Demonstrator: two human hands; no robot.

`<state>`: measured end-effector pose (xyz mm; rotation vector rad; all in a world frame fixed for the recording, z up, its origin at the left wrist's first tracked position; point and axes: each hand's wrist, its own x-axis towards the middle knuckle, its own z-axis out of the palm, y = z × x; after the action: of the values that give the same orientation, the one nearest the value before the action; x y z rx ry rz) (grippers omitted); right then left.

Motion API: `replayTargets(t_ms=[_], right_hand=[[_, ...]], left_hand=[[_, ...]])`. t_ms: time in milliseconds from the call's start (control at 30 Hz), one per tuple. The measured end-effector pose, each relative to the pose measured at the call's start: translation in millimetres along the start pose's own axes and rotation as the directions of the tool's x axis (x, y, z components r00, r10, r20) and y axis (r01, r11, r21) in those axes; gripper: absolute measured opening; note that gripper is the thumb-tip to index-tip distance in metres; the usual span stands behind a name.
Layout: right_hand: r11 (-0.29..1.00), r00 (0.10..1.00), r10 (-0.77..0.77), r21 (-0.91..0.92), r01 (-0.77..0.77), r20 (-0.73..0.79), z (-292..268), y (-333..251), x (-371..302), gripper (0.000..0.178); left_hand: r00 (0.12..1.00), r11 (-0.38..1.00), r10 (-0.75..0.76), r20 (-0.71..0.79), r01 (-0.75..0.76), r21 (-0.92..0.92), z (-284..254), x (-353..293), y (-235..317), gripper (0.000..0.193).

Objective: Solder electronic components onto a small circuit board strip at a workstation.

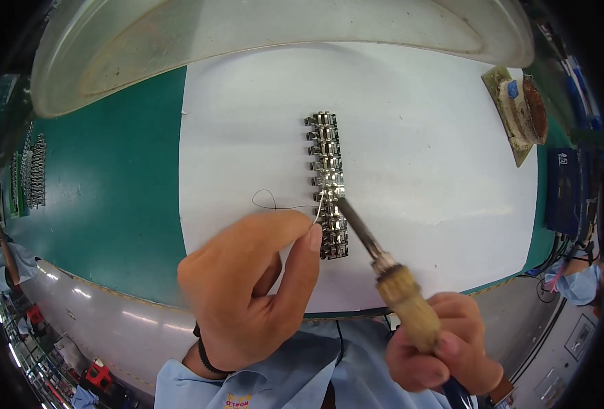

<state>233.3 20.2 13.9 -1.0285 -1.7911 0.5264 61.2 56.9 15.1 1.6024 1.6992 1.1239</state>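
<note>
"Metal pieces (327, 160), a whole row of them, lie lengthwise on that white sheet (424, 163) over the green tabletop (121, 177). Where are the fingers?"

"Left hand (244, 269) is at the near half of the row, off its left edge. Thumb and forefinger are pinching a thin pale wire (318, 211), and its end reaches up over the pieces."

"Are the fingertips touching the row?"

"Right beside it, but I can't tell whether they touch. A fine dark strand (291, 207) loops out to the left of the row."

"And the right hand (452, 341)?"

"Lower, well apart from the row, fingers wrapped round the wooden handle of a soldering iron (390, 273). The iron slants up leftward, its tip at the row's right edge, near the wire's end."
</note>
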Motion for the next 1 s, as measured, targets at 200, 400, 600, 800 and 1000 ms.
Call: replayTargets(t_ms=[200,400,600,800,1000], right_hand=[[0.996,0.952,-0.013,0.085,0.041,-0.306,2.4,9.5,-12.4,0.027],[0.963,0.867,0.255,0.195,-0.187,-0.428,0.3,-2.7,-8.9,0.011],[0.991,0.912,0.066,0.133,-0.013,-0.405,-4.8,10.0,-5.0,0.031],[0.986,0.966,0.129,0.134,-0.101,-0.222,-9.9,7.9,0.5,0.028],[0.979,0.984,0.176,0.11,-0.174,-0.01,-11.9,3.2,8.1,0.028]], left_hand=[[0.989,0.988,-0.106,-0.101,0.094,-0.12,-4.4,-16.7,-0.9,0.014],[0.964,0.976,0.218,0.153,-0.216,-0.034,-11.6,-18.0,2.3,0.014],[0.929,0.941,0.339,0.146,-0.337,-0.036,3.3,-16.6,-9.7,0.017],[0.963,0.973,0.227,0.143,-0.231,0.007,-18.9,-22.9,0.4,0.018],[0.874,0.953,0.19,0.447,-0.054,-0.298,-19.5,-20.0,15.2,0.017]])
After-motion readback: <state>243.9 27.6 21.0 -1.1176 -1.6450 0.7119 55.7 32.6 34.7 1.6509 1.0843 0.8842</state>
